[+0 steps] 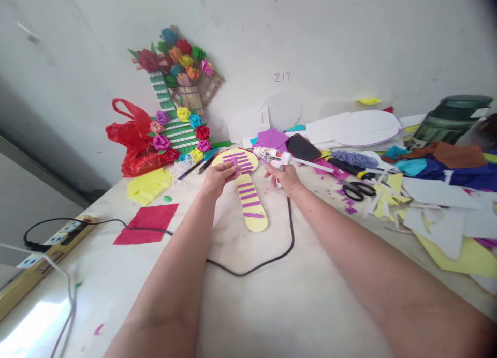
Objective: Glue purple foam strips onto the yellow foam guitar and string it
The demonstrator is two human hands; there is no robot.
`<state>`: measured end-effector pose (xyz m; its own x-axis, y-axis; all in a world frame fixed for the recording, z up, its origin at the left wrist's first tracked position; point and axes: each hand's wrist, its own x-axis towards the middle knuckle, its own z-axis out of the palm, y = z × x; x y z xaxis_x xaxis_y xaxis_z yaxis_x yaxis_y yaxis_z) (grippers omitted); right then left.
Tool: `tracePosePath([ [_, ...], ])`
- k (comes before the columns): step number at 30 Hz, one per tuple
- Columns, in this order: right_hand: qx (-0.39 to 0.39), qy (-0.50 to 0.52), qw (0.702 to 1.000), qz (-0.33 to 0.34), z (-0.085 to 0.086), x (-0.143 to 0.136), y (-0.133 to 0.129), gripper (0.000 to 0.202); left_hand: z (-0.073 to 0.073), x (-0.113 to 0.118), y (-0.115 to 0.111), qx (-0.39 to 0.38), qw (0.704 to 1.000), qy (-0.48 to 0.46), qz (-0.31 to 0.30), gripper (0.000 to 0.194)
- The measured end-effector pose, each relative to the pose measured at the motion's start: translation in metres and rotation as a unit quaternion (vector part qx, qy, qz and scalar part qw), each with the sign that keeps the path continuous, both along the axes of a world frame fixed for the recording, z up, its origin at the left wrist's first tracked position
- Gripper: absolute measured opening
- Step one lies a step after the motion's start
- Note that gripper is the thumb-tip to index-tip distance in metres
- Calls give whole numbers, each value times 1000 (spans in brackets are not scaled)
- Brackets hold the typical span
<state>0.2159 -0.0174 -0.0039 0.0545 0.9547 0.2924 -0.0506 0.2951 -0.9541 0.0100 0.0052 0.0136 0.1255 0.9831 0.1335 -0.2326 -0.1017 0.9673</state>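
My left hand (pixel 219 179) pinches a short purple strip (pixel 235 162), held up over the round end of a yellow paddle-shaped cutout (pixel 257 223). Several purple strips lie across that cutout, on both its round part and its narrow part. In my right hand (pixel 286 179) is a white glue gun (pixel 273 156) with a printed pattern. Its nozzle end points left, close to the round end of the cutout. A white glue stick (pixel 312 165) sticks out of its back, and a black cord (pixel 292 234) runs down from it.
Paper flower decorations (pixel 176 104) lean on the wall beside a red plastic bag (pixel 132 138). A red sheet (pixel 147 224) lies left. Scissors (pixel 357 191), a cutter (pixel 347 167) and paper scraps (pixel 438 218) crowd the right. A power strip (pixel 46 254) lines the left edge.
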Motion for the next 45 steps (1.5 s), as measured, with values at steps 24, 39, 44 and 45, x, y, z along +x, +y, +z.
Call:
tracePosePath([
  [24,-12,-70,991,111,-3,2,-2,35,3,-5,-5,-39,999,-17,-13,19],
  [39,-41,-69,991,104,-2,-1,-4,37,1,-6,-2,-36,999,-28,-5,17],
  [44,-54,-68,991,103,-4,0,-2,38,3,-6,-4,-41,999,-29,-7,18],
  [45,-56,-68,991,103,-4,0,-1,38,3,-6,-5,-42,999,-29,-8,18],
])
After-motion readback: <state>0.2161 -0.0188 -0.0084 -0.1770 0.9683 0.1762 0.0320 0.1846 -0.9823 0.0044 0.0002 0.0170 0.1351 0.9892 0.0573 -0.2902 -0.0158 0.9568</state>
